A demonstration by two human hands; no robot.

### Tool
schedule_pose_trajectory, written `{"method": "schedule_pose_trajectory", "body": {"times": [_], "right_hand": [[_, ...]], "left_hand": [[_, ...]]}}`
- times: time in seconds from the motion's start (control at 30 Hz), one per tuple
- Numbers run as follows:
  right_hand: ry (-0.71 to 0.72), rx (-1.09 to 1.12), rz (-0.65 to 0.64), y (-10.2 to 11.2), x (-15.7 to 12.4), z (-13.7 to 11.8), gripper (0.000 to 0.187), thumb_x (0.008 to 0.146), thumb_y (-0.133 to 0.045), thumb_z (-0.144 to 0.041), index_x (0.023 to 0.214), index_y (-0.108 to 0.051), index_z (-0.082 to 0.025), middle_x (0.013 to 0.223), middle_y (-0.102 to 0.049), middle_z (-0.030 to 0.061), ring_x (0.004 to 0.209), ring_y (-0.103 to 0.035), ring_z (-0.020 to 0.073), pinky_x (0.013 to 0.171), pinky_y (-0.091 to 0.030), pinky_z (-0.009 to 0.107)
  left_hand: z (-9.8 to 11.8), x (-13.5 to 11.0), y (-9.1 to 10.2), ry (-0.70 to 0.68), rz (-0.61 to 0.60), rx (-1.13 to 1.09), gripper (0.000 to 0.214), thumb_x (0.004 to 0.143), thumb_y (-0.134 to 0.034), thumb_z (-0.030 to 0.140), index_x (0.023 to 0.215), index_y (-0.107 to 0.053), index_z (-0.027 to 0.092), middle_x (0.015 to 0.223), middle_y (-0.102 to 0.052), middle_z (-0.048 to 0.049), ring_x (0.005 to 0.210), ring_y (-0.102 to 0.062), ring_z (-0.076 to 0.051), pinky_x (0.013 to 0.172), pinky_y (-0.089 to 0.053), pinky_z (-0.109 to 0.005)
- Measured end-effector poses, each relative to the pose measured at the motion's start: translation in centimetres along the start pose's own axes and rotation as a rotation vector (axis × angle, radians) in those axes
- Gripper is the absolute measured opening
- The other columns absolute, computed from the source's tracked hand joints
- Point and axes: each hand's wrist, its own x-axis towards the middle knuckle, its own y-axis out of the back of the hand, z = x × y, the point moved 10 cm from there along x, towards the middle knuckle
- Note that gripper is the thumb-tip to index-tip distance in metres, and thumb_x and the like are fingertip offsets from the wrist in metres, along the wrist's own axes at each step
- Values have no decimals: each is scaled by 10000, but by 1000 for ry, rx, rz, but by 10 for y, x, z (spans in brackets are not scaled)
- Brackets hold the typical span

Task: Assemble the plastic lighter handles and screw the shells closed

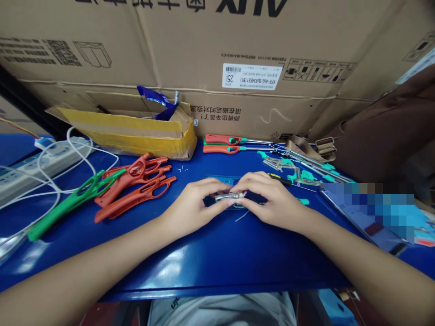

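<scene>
Between both hands, over the middle of the blue table, is a small clear lighter fuel tank (pixel 228 196) with a metallic end. My left hand (pixel 200 199) pinches its left part between thumb and fingers. My right hand (pixel 261 194) closes on its right end, the thumb tip near the metallic end. A blue tray (pixel 217 177) lies under the hands, mostly hidden. A thin grey wire or tube (pixel 242 216) shows below the fingers. Behind my right hand lies a screwdriver (pixel 283 181) with a black and yellow handle.
Red lighter shells (pixel 136 194) and a green shell (pixel 68 208) lie left, near a power strip (pixel 78 147) with white cables. Taped box (pixel 136 136), red lighters (pixel 220 148) and a large carton (pixel 170 54) stand behind. Clear tanks with teal parts (pixel 277 164) and a flat device (pixel 356 217) lie right.
</scene>
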Motion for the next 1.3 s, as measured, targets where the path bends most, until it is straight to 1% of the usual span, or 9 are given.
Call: {"method": "schedule_pose_trajectory", "body": {"times": [0.17, 0.27, 0.33, 0.43, 0.53, 0.7, 0.83, 0.93, 1.3], "right_hand": [[-159, -85, -4, 3, -3, 14, 341, 924, -678, -237, 1245, -591, -160, 988, -685, 51, 923, -634, 194, 865, -456, 345], [-263, -85, -19, 12, -6, 24, 184, 914, -644, -197, 1097, -640, -173, 913, -643, 30, 837, -607, 172, 785, -462, 314], [-233, -24, -163, 3, -8, 20, 89, 922, -612, -171, 990, -661, -199, 951, -626, 29, 829, -597, 155, 769, -460, 296], [-170, 39, -432, -19, -18, 10, 167, 916, -644, -193, 1075, -663, -243, 1147, -592, 33, 917, -605, 157, 803, -464, 297], [-178, 8, -542, -30, -25, 10, 125, 932, -629, -189, 1042, -659, -241, 1180, -568, 30, 918, -600, 157, 786, -459, 300], [-254, 115, -430, -28, -19, 17, 44, 961, -602, -214, 950, -645, -211, 1063, -616, 18, 839, -580, 129, 746, -444, 275], [-554, 315, -325, -30, -22, 44, 123, 957, -590, -298, 911, -636, -194, 635, -516, -57, 531, -416, 90, 523, -344, 240], [-715, 500, -288, -38, -28, 55, 116, 927, -599, -288, 907, -632, -178, 572, -464, -76, 493, -380, 80, 471, -295, 223], [-718, 563, -258, -36, -24, 55, 129, 900, -632, -291, 882, -645, -164, 648, -533, -36, 557, -436, 89, 503, -343, 221]], "left_hand": [[-7, -1, -2, 98, -43, -31, 206, 1009, -559, 306, 956, -693, 158, 873, -679, -12, 790, -614, -128, 742, -465, -244], [-18, -2, 1, 197, -33, -87, 247, 1033, -499, 347, 940, -636, 165, 799, -615, 17, 710, -551, -112, 671, -424, -234], [-27, -3, 2, 260, -11, -175, 267, 1041, -474, 379, 933, -602, 171, 751, -552, 37, 656, -490, -100, 622, -389, -227], [-39, -4, -1, 340, 6, -343, 276, 1028, -485, 428, 986, -594, 178, 705, -443, 55, 600, -380, -94, 555, -321, -224], [-45, -6, -9, 418, -21, -505, 301, 1003, -508, 471, 994, -583, 180, 653, -337, 73, 559, -279, -95, 504, -244, -227], [-39, -4, -10, 468, -25, -532, 284, 948, -566, 450, 884, -573, 174, 605, -321, 84, 526, -255, -87, 475, -197, -236], [-35, -4, -12, 477, -82, -446, 299, 941, -573, 454, 867, -607, 166, 560, -327, 93, 491, -270, -78, 468, -214, -232], [-34, -6, -16, 485, -140, -422, 334, 934, -584, 482, 879, -641, 157, 548, -348, 92, 480, -297, -74, 467, -234, -221], [-32, -7, -19, 475, -200, -354, 332, 922, -619, 433, 948, -745, 128, 524, -506, 55, 484, -436, -82, 491, -295, -212]]}}
